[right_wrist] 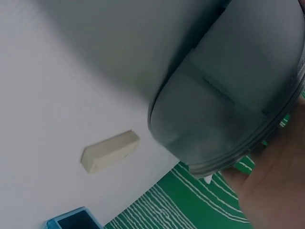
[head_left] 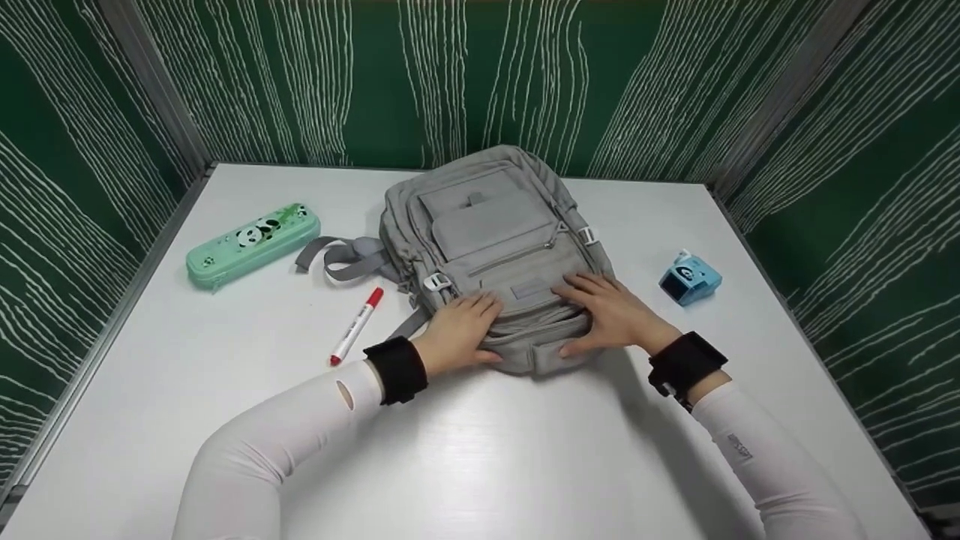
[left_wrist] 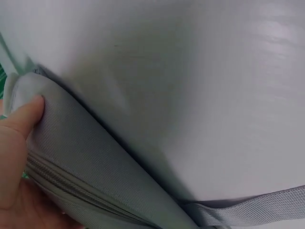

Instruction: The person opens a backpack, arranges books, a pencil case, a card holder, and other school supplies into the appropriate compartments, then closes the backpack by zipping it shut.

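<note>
A grey backpack (head_left: pixel 495 217) lies front side up on the white table, its bottom end toward me. My left hand (head_left: pixel 457 334) holds the near left corner, fingers over the front and thumb on the bottom end. In the left wrist view the left thumb (left_wrist: pixel 28 117) presses on the grey fabric beside a zipper. At the near right corner my right hand (head_left: pixel 619 315) grips the bag, fingers spread on the front and thumb at the bottom. The right wrist view shows the bag's rounded bottom (right_wrist: pixel 224 105), with most right fingers hidden behind it.
Left of the bag lie a mint-green panda pencil case (head_left: pixel 255 244) and a red-capped white marker (head_left: pixel 356 326), near a loose grey strap (head_left: pixel 349 259). To the right stands a small blue panda pencil sharpener (head_left: pixel 690 278). A beige block (right_wrist: pixel 109 150) shows in the right wrist view.
</note>
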{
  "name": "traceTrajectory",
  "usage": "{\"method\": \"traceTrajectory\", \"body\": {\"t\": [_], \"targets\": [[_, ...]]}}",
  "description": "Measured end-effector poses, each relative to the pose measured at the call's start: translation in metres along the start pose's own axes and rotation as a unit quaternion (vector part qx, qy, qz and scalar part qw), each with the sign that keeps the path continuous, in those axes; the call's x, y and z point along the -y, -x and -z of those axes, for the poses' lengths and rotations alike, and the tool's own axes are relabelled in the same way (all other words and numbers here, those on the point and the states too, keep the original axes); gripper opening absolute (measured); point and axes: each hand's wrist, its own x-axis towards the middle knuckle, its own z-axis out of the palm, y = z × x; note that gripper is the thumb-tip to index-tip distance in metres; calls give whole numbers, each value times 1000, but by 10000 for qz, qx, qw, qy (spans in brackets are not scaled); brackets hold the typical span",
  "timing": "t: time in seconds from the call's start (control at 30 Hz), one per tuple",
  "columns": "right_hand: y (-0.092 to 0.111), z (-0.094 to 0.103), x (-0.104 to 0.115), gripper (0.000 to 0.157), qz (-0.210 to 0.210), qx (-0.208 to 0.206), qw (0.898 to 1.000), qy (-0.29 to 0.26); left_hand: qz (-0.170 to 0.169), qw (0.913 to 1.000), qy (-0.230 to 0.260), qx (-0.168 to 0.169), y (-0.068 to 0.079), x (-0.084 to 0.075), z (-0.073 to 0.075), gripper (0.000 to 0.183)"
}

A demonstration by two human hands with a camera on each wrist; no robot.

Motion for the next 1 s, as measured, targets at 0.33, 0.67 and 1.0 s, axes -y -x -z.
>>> {"method": "traceTrajectory", "body": {"t": [0.33,0.67,1.0], "targets": [[2,-10,45,103,-292,-344,9989,149,-254,9968,579,488,4,37,17,94],[-1,-23,90,99,-520,-893,9945,141,-342,9943,744,683,8,65,30,87],[-4,-28,102,97,-676,-1030,9917,373,-340,9908,940,910,11,80,27,88]]}}
